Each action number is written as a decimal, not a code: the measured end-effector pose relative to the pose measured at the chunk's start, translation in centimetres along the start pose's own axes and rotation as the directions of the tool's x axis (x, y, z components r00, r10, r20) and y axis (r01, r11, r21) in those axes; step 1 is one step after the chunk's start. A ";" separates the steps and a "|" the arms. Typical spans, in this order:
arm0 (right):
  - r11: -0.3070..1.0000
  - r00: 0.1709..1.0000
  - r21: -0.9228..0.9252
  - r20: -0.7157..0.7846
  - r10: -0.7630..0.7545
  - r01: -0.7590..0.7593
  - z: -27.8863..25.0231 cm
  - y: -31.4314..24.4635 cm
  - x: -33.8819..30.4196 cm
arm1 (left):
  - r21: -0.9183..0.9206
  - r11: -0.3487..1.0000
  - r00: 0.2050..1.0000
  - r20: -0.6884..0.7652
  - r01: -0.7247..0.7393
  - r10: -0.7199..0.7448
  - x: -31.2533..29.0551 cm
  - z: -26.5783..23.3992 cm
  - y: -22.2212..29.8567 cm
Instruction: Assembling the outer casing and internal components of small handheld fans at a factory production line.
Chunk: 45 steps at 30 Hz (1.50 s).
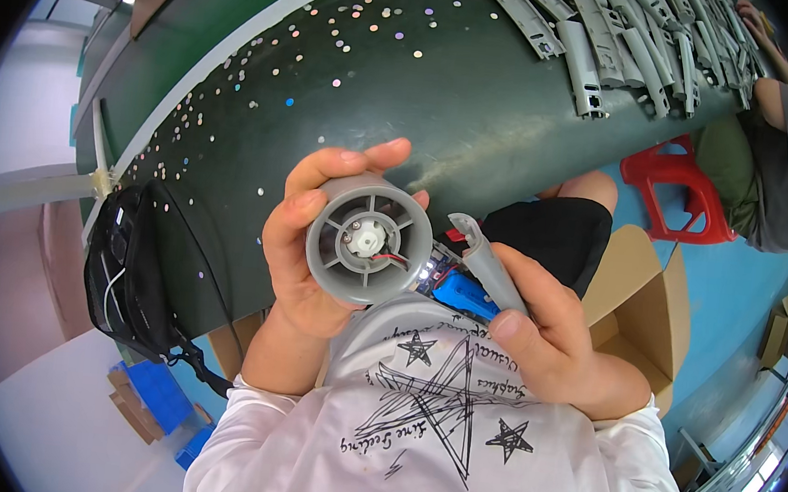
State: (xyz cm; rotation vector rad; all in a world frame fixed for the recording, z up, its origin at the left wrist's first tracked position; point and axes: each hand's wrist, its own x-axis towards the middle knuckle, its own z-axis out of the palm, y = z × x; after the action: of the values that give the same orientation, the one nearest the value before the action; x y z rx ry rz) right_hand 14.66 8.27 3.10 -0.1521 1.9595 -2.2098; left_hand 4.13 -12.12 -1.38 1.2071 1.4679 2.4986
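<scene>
The left hand [304, 257] is wrapped around a grey motor housing [368, 241], open end up so the wires show. The right hand [554, 340] grips a grey handle piece [491, 264] just beside it, close over the lap, off the worktop [406, 107].

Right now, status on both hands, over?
Left hand gripping grey round motor housing, open end toward camera. Right hand holding grey handle shell beside it. Nothing blocking between them.

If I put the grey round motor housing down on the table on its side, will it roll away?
Probably yes: the motor housing is a smooth cylinder. It looks like stiff plastic, likely light. Its thin red wire seems fragile, so the left hand should avoid pulling it.
</scene>
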 end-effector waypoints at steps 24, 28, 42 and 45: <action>0.653 0.913 -0.703 -0.014 -0.407 0.280 0.9 -0.3 0.7 | 0.000 1.000 0.999 -0.030 0.013 -0.013 -0.2 0.0 0.0; 0.640 0.916 -0.722 -0.021 -0.400 0.262 1.0 -0.3 0.9 | 0.020 0.999 0.999 -0.042 0.030 -0.029 -0.1 0.2 0.2; 0.602 0.922 -0.759 -0.006 -0.386 0.248 0.8 -0.1 1.6 | 0.107 0.994 0.995 -0.102 0.015 -0.004 -0.6 0.9 -0.2; 0.656 0.944 -0.729 -0.044 -0.328 0.194 0.8 -0.2 1.3 | 0.125 0.992 0.996 -0.086 -0.015 0.026 -0.6 0.8 -0.7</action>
State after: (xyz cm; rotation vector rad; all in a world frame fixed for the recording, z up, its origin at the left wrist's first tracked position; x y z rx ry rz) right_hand 13.49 7.23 3.31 -0.3807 2.9818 -1.4622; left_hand 4.81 -11.33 -2.02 1.1481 1.6625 2.5384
